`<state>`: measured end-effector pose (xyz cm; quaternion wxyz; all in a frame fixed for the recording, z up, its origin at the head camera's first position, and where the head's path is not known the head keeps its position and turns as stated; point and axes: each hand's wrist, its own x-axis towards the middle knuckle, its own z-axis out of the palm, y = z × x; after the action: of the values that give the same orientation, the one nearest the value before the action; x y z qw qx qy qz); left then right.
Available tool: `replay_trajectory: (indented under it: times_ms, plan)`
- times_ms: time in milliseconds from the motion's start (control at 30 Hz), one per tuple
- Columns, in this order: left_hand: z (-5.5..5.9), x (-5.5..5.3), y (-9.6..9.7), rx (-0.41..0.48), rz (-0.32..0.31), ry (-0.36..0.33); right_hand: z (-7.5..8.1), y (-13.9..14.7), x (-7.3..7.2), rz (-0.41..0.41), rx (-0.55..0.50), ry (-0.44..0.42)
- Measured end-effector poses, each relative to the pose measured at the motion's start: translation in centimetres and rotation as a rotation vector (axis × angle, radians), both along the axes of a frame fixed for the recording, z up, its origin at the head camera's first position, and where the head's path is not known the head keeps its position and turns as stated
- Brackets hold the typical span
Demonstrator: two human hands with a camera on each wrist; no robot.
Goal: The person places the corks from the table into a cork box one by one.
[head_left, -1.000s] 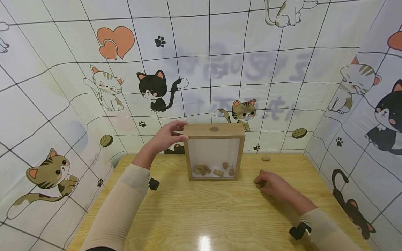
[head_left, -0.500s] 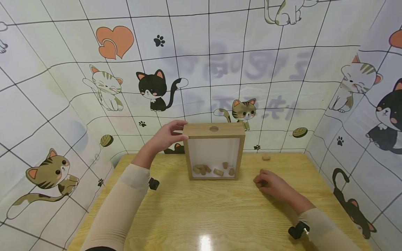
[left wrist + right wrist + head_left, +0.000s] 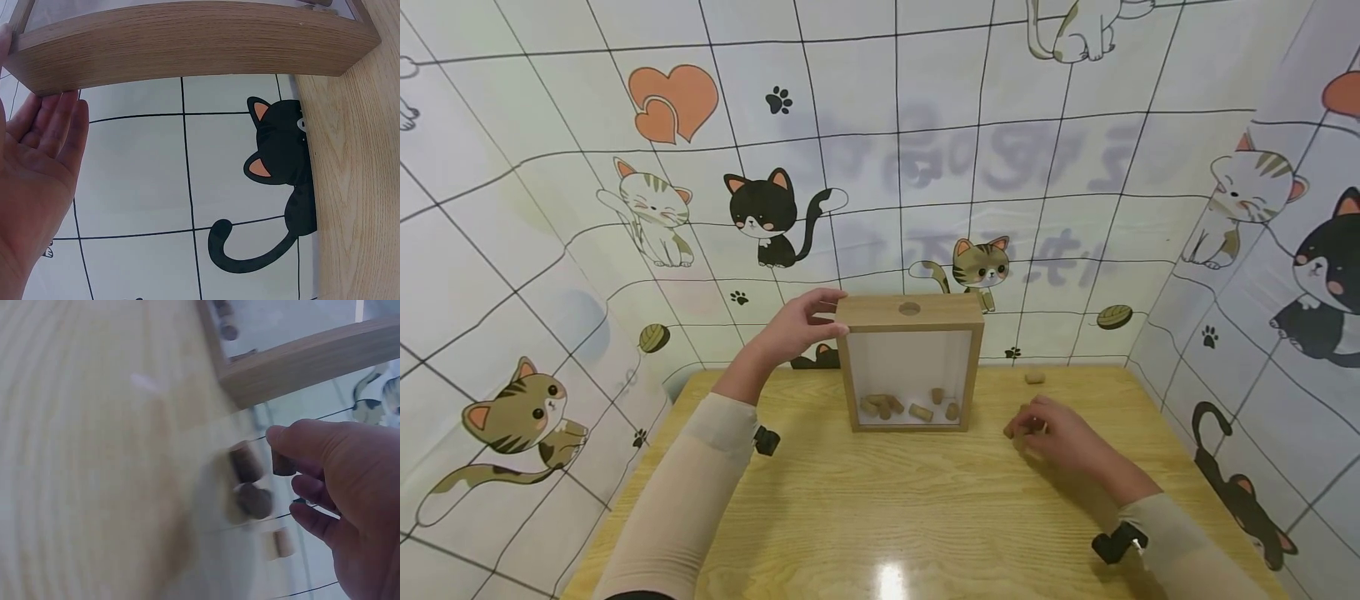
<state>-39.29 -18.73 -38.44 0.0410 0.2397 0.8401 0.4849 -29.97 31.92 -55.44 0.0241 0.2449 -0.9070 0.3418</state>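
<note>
A shallow wooden box with a clear front and a round hole in its top stands upright. My left hand holds its upper left corner, thumb at the front edge and fingers behind. Right of the box, my right hand pinches a small brown cork between thumb and fingers, close over the table. Just below that cork, a second cork and a third cork lie side by side, partly hidden by my hand in the head view.
Several corks lie inside the box at its bottom. One more cork lies near the back edge of the wooden table. A cat-patterned cloth hangs close behind the table and at both sides.
My right hand has risen slightly from the table with a cork in its fingers. My left hand and the box have stayed in place.
</note>
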Motion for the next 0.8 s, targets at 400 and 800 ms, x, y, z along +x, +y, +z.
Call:
replay_trajectory:
  times_ms: [400, 800]
  plan:
    - [-0.1, 0.2, -0.2, -0.008, 0.010, 0.002, 5.2, -0.7, 0.3, 0.014, -0.073, 0.132]
    - [0.0, 0.1, 0.1, -0.007, 0.010, 0.003, 9.0, -1.4, 0.1, 0.005, -0.062, 0.197]
